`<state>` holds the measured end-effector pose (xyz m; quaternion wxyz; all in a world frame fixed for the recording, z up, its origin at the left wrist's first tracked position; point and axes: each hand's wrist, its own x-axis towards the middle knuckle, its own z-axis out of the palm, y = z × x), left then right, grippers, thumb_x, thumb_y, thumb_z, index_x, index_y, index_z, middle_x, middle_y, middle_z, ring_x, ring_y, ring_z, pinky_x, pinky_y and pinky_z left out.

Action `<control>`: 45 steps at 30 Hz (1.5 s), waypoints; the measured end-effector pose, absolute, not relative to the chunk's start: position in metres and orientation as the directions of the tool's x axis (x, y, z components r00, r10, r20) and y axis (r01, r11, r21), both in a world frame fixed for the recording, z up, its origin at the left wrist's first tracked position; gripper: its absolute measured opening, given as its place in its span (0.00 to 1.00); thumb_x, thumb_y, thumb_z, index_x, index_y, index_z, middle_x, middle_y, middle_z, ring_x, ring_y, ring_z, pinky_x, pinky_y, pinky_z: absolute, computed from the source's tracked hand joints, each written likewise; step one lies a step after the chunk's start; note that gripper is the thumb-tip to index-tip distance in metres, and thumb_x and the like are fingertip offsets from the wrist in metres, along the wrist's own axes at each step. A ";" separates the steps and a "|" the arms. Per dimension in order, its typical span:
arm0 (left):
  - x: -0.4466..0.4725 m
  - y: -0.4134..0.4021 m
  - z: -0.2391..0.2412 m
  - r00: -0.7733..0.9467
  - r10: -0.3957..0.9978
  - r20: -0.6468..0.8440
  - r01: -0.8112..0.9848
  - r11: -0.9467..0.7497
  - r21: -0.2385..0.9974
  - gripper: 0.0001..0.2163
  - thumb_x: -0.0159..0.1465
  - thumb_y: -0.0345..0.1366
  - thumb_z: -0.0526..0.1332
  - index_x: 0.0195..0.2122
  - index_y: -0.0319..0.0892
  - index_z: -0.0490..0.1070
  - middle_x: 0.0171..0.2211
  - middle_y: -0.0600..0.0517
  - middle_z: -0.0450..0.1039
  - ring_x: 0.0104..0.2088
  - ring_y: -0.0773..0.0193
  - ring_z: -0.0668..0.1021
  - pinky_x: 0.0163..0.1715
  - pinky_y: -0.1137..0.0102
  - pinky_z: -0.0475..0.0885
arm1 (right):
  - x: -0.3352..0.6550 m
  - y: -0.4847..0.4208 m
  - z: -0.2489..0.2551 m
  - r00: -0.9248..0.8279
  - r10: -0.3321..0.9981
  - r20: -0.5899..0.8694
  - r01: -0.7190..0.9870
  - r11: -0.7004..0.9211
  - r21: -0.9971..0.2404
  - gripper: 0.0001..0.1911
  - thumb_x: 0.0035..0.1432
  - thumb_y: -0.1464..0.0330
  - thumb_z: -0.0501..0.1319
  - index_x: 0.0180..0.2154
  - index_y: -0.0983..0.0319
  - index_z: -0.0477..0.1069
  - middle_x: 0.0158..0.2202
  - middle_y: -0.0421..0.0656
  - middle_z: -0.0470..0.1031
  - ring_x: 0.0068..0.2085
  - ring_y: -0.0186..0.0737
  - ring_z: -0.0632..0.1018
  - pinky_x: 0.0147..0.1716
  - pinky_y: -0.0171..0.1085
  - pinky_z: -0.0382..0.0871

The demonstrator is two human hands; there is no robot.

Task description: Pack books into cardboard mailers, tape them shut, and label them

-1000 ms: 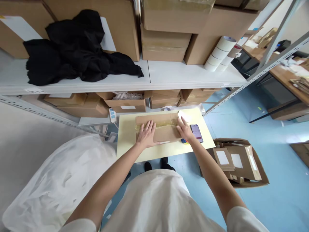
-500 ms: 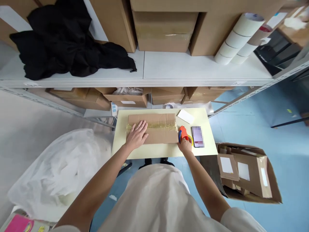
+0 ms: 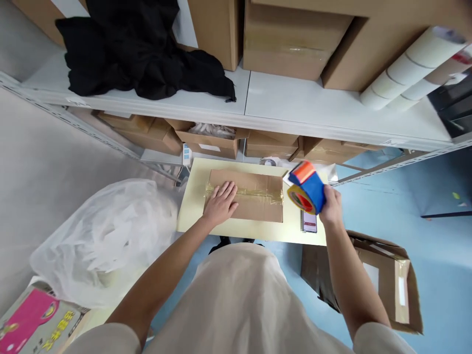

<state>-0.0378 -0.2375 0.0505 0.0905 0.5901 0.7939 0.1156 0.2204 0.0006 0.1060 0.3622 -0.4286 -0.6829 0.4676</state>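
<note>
A long cardboard box (image 3: pixel 254 209) with clear tape along its top lies on a small pale yellow table (image 3: pixel 191 216). My left hand (image 3: pixel 221 202) rests flat on the box's left part, fingers stretched out. Raised over the table's right side, my right hand (image 3: pixel 331 204) is wrapped around the handle of a blue and orange tape dispenser (image 3: pixel 312 189) with a yellow-edged roll in it. The dispenser is apart from the box. Below it a phone (image 3: pixel 309 222) lies on the table, partly covered by the dispenser.
Behind the table stands a shelf (image 3: pixel 295 110) with cardboard boxes, black cloth (image 3: pixel 147 64) and stacked white rolls (image 3: pixel 409 69). A large carton (image 3: pixel 415 305) holding cardboard stands on the floor at right. A filled white plastic bag (image 3: pixel 106 241) is at left.
My right hand has lifted the tape dispenser off the table and moved it up and to the right, turning it. My left hand stays on the box. The camera view has shifted.
</note>
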 end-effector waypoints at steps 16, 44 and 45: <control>-0.023 -0.211 0.087 -0.499 0.809 -0.309 -0.069 0.318 0.946 0.26 0.66 0.52 0.51 0.59 0.40 0.62 0.61 0.38 0.64 0.58 0.51 0.71 0.55 0.57 0.67 | 0.136 0.000 0.118 -0.761 0.576 -0.298 0.365 0.000 -0.931 0.30 0.42 0.42 0.64 0.16 0.61 0.61 0.14 0.35 0.58 0.17 0.28 0.58 0.17 0.31 0.53; -0.153 -0.305 0.043 -0.744 0.516 -0.424 -0.327 0.271 0.905 0.14 0.43 0.42 0.72 0.24 0.37 0.74 0.21 0.53 0.73 0.20 0.72 0.70 0.25 0.73 0.67 | 0.128 -0.017 0.141 -0.838 0.521 -0.160 0.510 0.644 -0.570 0.29 0.56 0.45 0.53 0.16 0.61 0.58 0.17 0.37 0.56 0.22 0.31 0.59 0.22 0.34 0.54; -0.152 -0.303 0.036 -0.745 0.517 -0.421 -0.324 0.272 0.906 0.14 0.44 0.42 0.72 0.25 0.37 0.74 0.21 0.53 0.73 0.20 0.72 0.70 0.25 0.72 0.68 | 0.126 -0.019 0.140 -0.837 0.524 -0.159 0.513 0.649 -0.562 0.29 0.56 0.45 0.52 0.16 0.61 0.58 0.17 0.37 0.56 0.21 0.31 0.59 0.22 0.34 0.55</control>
